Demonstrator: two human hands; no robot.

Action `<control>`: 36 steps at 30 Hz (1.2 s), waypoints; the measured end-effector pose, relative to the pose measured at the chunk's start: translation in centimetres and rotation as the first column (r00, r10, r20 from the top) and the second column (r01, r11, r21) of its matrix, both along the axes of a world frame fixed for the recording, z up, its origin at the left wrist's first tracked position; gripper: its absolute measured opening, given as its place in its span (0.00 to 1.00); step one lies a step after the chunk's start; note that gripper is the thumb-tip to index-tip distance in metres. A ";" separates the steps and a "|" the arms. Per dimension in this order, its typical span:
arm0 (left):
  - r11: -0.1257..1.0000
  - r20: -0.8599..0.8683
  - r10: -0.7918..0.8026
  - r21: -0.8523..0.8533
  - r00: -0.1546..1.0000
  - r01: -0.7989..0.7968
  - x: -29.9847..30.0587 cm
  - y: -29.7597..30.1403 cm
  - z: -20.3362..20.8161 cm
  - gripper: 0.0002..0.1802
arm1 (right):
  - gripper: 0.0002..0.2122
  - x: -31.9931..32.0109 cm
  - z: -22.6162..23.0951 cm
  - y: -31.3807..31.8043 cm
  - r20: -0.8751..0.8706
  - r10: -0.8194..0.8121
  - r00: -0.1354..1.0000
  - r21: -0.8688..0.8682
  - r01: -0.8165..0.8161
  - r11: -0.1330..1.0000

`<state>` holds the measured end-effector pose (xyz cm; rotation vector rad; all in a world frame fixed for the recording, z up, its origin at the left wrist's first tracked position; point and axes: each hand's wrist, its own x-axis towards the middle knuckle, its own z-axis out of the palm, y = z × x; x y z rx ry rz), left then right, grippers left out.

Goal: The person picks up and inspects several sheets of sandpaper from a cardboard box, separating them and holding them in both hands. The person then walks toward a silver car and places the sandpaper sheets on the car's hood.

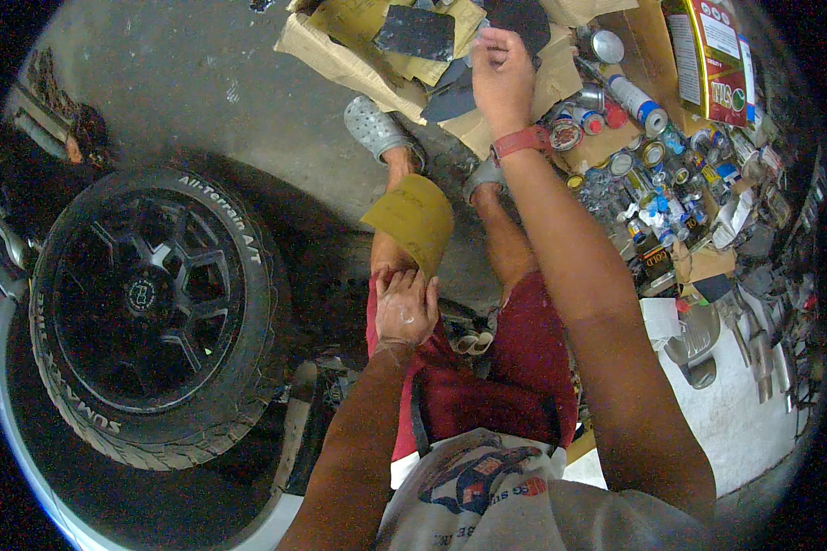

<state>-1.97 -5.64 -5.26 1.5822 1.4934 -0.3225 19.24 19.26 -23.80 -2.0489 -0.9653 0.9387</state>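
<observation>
A curved sheet of sandpaper point(415, 220), its yellow-brown back up, stands out over my left knee. Its near end is held down under the fingers of my left hand point(406, 308), which rests on the red shorts. Farther off, my right hand point(505, 78) is over an opened cardboard box point(312, 55). Its fingers are curled in, with a small pale bit at the tips that I cannot make out. Beneath and beside that hand lie dark pieces of sandpaper point(415, 33) and yellow-backed sheets point(345, 26).
A wheel with a black rim and tire point(152, 312) stands close on my left. On the right are several cans and jars point(652, 151), a spray can point(636, 103), a tall rectangular tin point(708, 60) and scraper-like tools point(763, 354) on a white surface point(708, 441).
</observation>
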 end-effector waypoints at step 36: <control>0.996 0.010 0.045 -0.073 0.999 -0.044 -1.0 0.4 0.1 0.20 | 0.15 -8.3 0.7 -5.0 -0.110 0.646 0.756 -0.315 -0.642 0.699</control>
